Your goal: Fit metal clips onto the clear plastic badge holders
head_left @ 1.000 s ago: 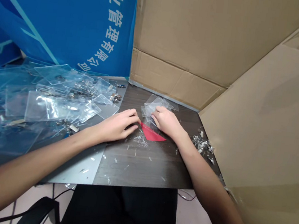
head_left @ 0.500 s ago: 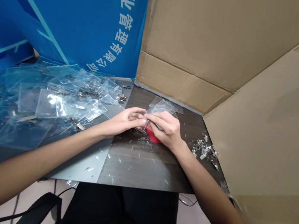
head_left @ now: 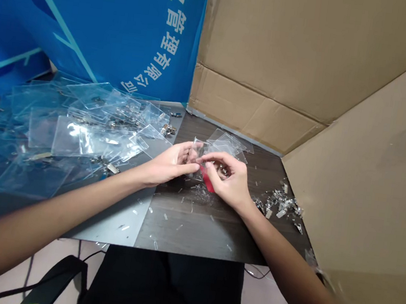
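Note:
A clear plastic badge holder (head_left: 198, 147) is tilted up above the dark table, gripped between the thumb and fingers of my left hand (head_left: 172, 164). At its right edge, the thumb and forefinger of my right hand (head_left: 231, 177) pinch close together; any small part between them is too small to make out. Shiny metal pieces (head_left: 224, 170) show inside the curve of my right hand, and I cannot tell whether they are held or lie behind it. A red object (head_left: 208, 182), partly hidden, sits below my right fingers.
Clear badge holders with metal clips are heaped (head_left: 90, 133) on the left. More clear holders (head_left: 231, 143) lie behind my hands. Loose metal clips (head_left: 281, 203) sit near the right table edge. Small clear plastic bits (head_left: 198, 193) are scattered in front. Cardboard (head_left: 261, 100) stands behind.
My left hand has tilted the badge holder more upright. My right hand has opened its curl somewhat, showing metal pieces, and its fingertips stay at the holder's edge. The view has shifted slightly.

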The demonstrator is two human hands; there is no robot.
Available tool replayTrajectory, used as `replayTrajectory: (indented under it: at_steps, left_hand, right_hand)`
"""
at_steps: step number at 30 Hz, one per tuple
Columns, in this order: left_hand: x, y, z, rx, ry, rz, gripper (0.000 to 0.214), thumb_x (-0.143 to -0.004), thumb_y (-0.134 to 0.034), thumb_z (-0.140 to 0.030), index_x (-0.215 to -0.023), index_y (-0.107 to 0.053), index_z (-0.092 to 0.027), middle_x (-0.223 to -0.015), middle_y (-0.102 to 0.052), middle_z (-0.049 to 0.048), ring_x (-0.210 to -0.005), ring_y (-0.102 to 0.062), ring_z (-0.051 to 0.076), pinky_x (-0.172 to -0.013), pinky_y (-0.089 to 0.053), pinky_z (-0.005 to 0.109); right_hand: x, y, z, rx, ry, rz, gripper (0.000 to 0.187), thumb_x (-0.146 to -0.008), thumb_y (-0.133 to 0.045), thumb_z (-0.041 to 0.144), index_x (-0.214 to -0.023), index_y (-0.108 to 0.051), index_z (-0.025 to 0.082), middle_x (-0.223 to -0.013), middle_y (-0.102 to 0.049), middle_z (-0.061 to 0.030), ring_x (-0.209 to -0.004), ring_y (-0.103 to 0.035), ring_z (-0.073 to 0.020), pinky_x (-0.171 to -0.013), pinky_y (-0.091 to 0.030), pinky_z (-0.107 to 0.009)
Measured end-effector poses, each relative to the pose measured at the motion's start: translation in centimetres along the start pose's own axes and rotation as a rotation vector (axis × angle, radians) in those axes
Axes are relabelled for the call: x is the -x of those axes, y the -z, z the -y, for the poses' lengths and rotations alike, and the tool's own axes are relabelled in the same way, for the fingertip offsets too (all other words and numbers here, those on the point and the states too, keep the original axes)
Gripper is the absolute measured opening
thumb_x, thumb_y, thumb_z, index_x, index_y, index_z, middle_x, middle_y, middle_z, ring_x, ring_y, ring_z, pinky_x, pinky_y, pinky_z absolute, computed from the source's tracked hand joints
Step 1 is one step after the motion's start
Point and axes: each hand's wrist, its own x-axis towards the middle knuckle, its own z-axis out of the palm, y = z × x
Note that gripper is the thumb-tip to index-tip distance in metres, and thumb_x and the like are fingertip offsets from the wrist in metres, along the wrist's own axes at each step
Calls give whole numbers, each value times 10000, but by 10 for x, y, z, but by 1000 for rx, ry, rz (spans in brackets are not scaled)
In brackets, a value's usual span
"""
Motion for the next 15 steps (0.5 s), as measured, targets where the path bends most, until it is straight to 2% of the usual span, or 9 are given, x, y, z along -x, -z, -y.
replayTrajectory:
  at_steps: [3, 5, 7, 9, 11, 13, 15]
  left_hand:
    - [0, -2, -2, -59, -66, -23, 634, -895, -842, -343, -1450, -585, -174, -965, -590, 6, -897, -608, 176, -882, -532, 360]
    - [1, -3, -2, -111, -111, -54, 495, -911, -817, -352, -1330, -609, -190, -960, -573, 6, -887, -583, 176, -839, -510, 340]
    - [1, -3, -2, -158, -167, -93, 364, -949, -776, -405, -1210, -618, -206, -1006, -600, 28, -931, -593, 197, -867, -513, 354]
    - [3, -2, -3, -218, -248, -104, 318, -1011, -695, -506, -1131, -643, -216, -1069, -634, 57, -1009, -608, 234, -966, -522, 405]
    - [5, -1, -4, -281, -338, -74, 416, -1083, -545, -609, -1070, -689, -219, -1147, -653, 91, -1135, -606, 281, -1115, -485, 475]
    - [7, -2, -3, -317, -366, -44, 535, -1121, -430, -658, -1041, -730, -223, -1226, -645, 114, -1276, -574, 314, -1226, -419, 519]
    - [7, -4, -2, -307, -315, -53, 516, -1095, -508, -681, -1046, -741, -224, -1265, -615, 117, -1338, -554, 320, -1232, -428, 523]
  right_hand:
    - [0, -1, -3, -45, -124, -2, 220, -958, -750, 338, -1160, -727, 254, -964, -846, -44, -565, -583, -136, -519, -467, -294]
    - [-1, -1, -6, 1, -114, -13, 179, -952, -780, 346, -1097, -732, 252, -920, -825, -33, -586, -588, -140, -558, -494, -296]
    - [-3, 1, -9, 98, -20, -60, 74, -964, -779, 318, -970, -752, 250, -930, -807, -31, -616, -587, -144, -617, -534, -315]
    - [-5, 4, -11, 190, 98, -138, 65, -976, -769, 271, -912, -773, 257, -968, -788, -35, -633, -559, -147, -642, -547, -334]
    - [-7, 7, -13, 252, 188, -212, 100, -978, -752, 218, -905, -797, 269, -954, -754, -33, -648, -545, -157, -639, -545, -342]
    - [-7, 10, -15, 273, 267, -246, 165, -981, -733, 180, -866, -804, 275, -886, -714, -23, -664, -561, -166, -638, -543, -342]
    - [-6, 11, -15, 258, 349, -233, 214, -994, -720, 171, -824, -799, 275, -847, -696, -20, -690, -599, -174, -654, -553, -345]
